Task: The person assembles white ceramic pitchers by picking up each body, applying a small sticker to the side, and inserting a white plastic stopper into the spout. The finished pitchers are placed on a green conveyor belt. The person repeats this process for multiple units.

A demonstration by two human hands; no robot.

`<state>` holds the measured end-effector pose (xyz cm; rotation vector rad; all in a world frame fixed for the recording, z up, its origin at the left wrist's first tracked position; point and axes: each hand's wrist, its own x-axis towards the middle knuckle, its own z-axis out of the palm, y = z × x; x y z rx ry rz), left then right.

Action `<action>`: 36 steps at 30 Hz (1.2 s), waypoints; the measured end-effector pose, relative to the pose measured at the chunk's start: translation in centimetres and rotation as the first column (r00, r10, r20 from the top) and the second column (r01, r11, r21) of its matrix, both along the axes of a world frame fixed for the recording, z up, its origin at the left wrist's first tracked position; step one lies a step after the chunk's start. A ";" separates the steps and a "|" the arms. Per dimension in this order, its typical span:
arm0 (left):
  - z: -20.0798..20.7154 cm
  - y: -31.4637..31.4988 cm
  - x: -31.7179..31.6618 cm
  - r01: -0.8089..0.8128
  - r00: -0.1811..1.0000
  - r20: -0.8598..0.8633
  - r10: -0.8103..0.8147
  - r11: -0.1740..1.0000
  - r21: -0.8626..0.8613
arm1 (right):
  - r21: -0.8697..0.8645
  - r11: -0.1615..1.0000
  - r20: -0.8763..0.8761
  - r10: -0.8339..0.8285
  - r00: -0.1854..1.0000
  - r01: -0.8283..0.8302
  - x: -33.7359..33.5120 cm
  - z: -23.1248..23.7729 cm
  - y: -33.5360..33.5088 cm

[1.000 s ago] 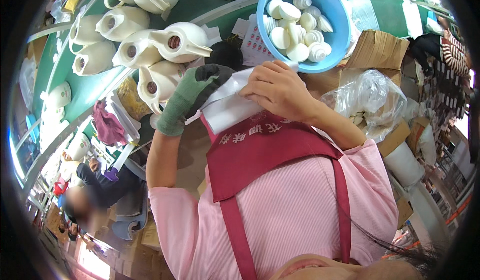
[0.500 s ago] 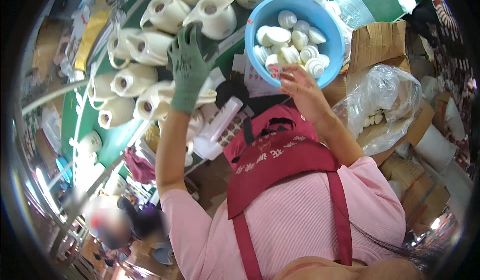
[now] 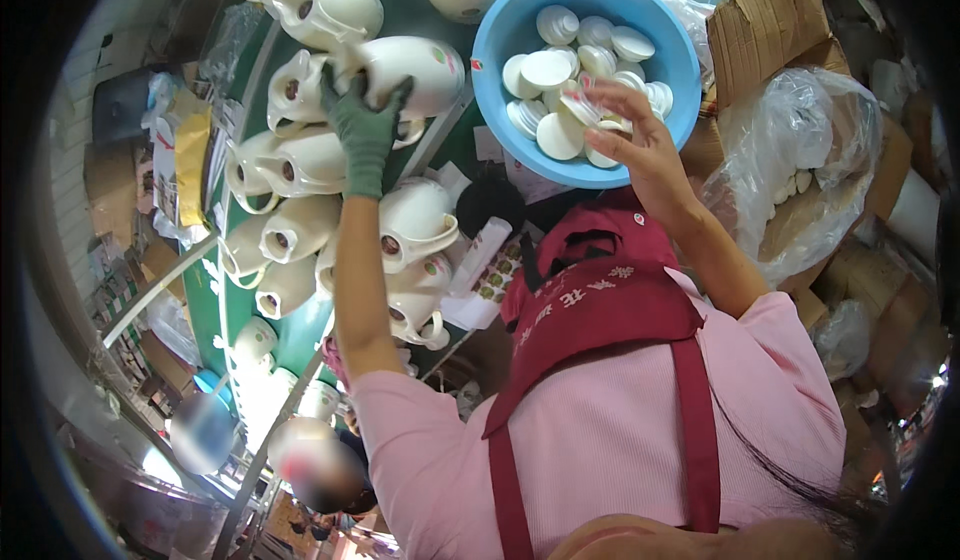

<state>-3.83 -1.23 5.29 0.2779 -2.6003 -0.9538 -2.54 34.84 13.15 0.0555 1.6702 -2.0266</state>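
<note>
Nearest, your bare right hand [image 3: 648, 155] is half open over the blue basin [image 3: 672, 35], fingertips at a white lid [image 3: 578, 110]; I cannot tell how firmly they grip it. Farther left, your gloved left hand [image 3: 365, 138] wraps wide around a white pitcher [image 3: 425, 72] over the green desk [image 3: 402, 20]. Hold it steadily, handle and spout clear of neighbouring pitchers [image 3: 318, 158].

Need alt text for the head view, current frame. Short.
A person's green-gloved left hand touches a cream jug, while the bare right hand has its fingertips at a white lid in a blue basin of similar lids. More cream jugs crowd a green work surface left of the basin.
</note>
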 end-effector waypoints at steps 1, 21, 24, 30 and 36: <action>1.8 1.1 2.1 -0.133 0.991 0.059 0.119 0.904 0.406 | 0.051 0.998 -0.124 -0.026 0.992 0.032 -0.2 0.1 -0.3; 6.1 10.9 20.2 -0.032 0.824 -0.059 0.563 0.150 0.988 | -0.065 0.996 -0.893 -0.030 0.449 -0.063 1.3 11.4 -9.0; 4.6 10.0 21.2 -0.469 0.783 -0.294 0.548 0.831 0.301 | 0.113 0.992 -0.955 0.122 0.270 -0.049 1.0 12.6 -9.6; 5.1 10.8 22.1 -0.441 0.833 -0.340 0.436 0.895 0.069 | 0.279 0.960 -0.952 0.277 0.132 -0.001 3.0 14.8 -12.4; 10.4 11.6 22.0 -0.369 0.915 -0.059 0.399 0.887 0.276 | 0.297 0.955 -0.950 0.296 0.097 -0.005 2.8 13.8 -13.6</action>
